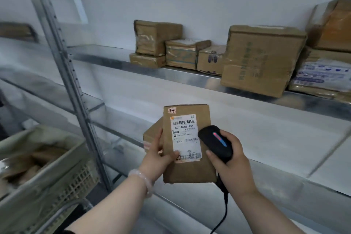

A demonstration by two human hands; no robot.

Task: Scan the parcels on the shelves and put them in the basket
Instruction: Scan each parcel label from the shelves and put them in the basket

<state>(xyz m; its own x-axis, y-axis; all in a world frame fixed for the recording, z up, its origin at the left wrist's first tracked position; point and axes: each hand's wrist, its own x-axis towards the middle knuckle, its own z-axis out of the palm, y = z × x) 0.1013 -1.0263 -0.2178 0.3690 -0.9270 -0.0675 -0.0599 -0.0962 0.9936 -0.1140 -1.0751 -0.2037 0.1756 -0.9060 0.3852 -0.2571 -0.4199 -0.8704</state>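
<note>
Brown cardboard fills the middle of the view: a flat parcel (188,169) held upright in front of the person, its white label (187,138) facing them. A second, smaller parcel (152,136) is tucked behind it on the left side. The left hand (155,157) grips the pair by their left edge — thumb across the lower corner of the label, fingers curled round behind. The right hand (231,163) is wrapped round a black scanner (218,142), whose head sits just beside the label's right edge with a red and blue light glowing along its top. Its cable (224,213) hangs down between the forearms. The step in hand looks like the scan itself, though whether the code has registered I cannot tell.

As to progress, I'd call it somewhere in the middle. The basket (76,182) stands low on the left, well apart from the hands, and blurred brown shapes lie inside it — parcels already dropped in, most likely. On the upper shelf (190,76) a row waits: a big carton (260,61), several small boxes (184,53) to its left, and more stacked at the far right edge. Each of those needs lifting, scanning and carrying over, and the two in hand have yet to reach the basket.
</note>
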